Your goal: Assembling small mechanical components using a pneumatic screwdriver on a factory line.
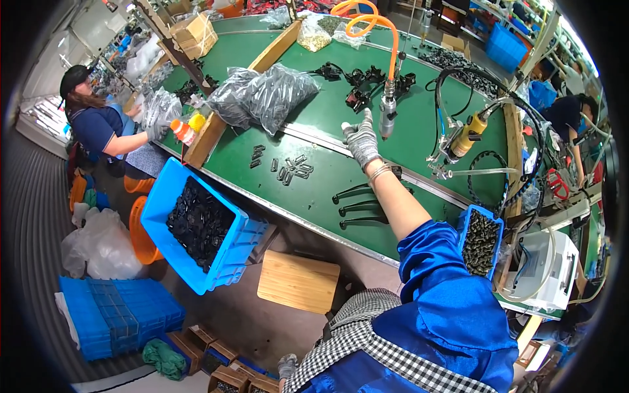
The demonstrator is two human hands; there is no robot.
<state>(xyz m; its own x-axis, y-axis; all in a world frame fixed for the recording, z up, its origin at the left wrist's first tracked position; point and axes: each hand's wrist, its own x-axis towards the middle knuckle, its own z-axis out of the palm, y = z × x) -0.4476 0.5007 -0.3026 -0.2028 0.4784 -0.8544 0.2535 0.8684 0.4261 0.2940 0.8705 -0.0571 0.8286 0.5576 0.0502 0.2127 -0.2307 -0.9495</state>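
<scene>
**Hanging driver by the gloved hand**

The right hand [362, 139], in a grey knit glove, reaches out over the green table [419, 124], fingers raised just beside a pneumatic screwdriver [388, 112]. The tool hangs upright, silver-bodied, tip down, from a coiled orange hose [367, 19]. Three black levers [357, 208] lie side by side on the table near the forearm.

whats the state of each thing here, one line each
right hand: gloved, reaching toward the hanging driver, holding nothing
hanging driver: upright on its orange hose, not gripped
yellow driver: hanging tilted, unused
small blue bin: full of dark parts
big blue crate: tilted, part full of black parts
black levers: lying loose on the green table
</scene>
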